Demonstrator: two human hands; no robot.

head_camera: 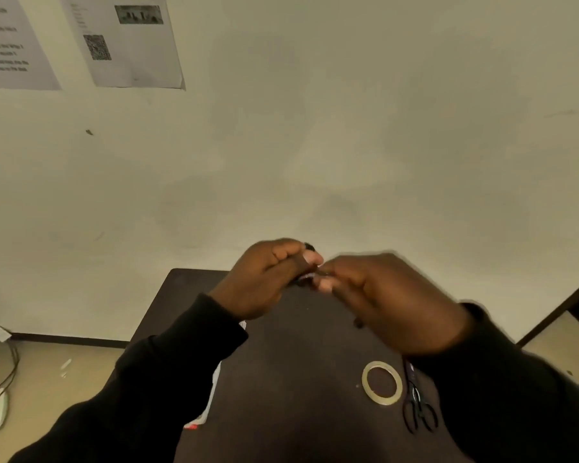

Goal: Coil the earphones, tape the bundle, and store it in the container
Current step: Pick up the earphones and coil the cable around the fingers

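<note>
While both hands pinch dark earphones (306, 259) — tape roll (381, 382), scissors (418, 406) near table edge

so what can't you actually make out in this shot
- Earphones: head view, almost wholly covered by the left hand and right hand; coiled or taped, cannot tell.
- Right hand: motion-blurred, grip unclear.
- Container: none identifiable; a pale object on the dark table is mostly hidden by the left sleeve.
- Scissors: tips hidden by the right sleeve.
- Wall papers: text too blurred.
</note>
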